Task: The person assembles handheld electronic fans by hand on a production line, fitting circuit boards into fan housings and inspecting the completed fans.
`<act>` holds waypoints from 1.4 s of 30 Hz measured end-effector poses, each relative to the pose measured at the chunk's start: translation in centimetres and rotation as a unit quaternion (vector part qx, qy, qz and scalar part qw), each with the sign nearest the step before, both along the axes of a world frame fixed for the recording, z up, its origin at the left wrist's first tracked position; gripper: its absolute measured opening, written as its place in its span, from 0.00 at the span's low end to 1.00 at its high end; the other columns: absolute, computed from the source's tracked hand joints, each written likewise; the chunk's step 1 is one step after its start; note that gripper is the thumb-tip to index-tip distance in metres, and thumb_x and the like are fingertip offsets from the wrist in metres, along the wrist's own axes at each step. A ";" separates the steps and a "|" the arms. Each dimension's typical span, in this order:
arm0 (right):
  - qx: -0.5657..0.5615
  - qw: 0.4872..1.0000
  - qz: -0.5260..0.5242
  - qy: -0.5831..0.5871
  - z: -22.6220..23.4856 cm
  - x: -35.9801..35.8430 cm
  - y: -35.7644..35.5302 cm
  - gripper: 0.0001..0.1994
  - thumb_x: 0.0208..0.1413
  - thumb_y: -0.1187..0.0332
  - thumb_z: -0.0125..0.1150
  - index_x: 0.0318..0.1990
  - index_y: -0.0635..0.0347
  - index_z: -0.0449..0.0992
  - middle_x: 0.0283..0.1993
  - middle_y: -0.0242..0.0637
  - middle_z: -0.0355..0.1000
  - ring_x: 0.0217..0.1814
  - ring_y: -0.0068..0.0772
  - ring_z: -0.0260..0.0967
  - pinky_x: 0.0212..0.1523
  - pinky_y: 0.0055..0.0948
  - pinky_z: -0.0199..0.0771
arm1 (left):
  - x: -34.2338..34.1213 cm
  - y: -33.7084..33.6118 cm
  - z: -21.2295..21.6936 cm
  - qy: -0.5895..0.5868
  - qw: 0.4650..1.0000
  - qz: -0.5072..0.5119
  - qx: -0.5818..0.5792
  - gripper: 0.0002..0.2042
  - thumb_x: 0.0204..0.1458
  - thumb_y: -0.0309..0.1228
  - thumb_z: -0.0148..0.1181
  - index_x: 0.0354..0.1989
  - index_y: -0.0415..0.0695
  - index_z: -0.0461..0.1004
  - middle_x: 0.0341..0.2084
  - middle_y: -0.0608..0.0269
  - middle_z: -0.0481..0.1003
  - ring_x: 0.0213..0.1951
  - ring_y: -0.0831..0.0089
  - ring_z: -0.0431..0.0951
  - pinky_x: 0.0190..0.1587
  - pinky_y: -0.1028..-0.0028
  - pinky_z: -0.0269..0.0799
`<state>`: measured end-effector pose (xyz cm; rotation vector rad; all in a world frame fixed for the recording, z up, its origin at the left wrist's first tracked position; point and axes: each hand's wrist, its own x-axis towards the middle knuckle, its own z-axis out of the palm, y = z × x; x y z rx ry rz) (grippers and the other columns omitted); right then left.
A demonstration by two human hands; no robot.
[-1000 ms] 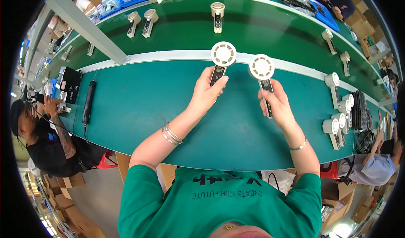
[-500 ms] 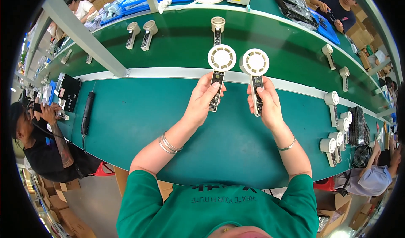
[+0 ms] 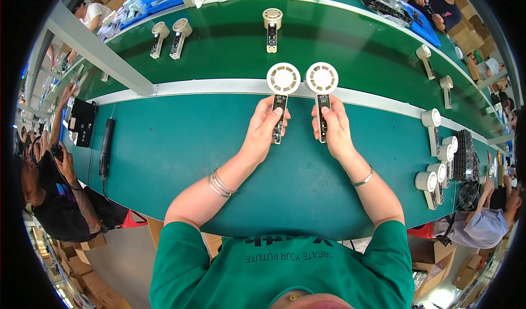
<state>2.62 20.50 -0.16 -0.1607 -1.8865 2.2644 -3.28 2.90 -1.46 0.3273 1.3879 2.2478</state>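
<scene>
Gripping a fan [image 3: 281, 98] by its handle [image 3: 278, 131], the left hand [image 3: 264, 127] pressed its thumb on the front while its fingers wrapped behind, tips showing at the inner side. The right hand [image 3: 336, 127] held another fan [image 3: 322, 98] likewise. Both heads [image 3: 283, 78] stood beyond the fingers, just apart, handles over the bench [image 3: 307, 199].

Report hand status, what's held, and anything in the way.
Left hand gripping white fan; right hand gripping second fan. Both held side by side, slightly apart. Third fan lies beyond, touching neither hand; nothing seen blocking them.
</scene>
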 end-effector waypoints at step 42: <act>0.011 0.999 -0.019 0.027 0.2 0.3 -0.4 0.16 0.61 0.68 0.39 0.55 0.63 0.56 0.37 0.36 0.65 0.26 0.20 0.63 0.20 0.18 0.67 | 0.5 -0.1 -0.2 0.059 0.997 0.032 0.028 0.16 0.59 0.31 0.47 0.54 0.41 0.58 0.34 0.61 0.70 0.33 0.79 0.70 0.31 0.80 0.69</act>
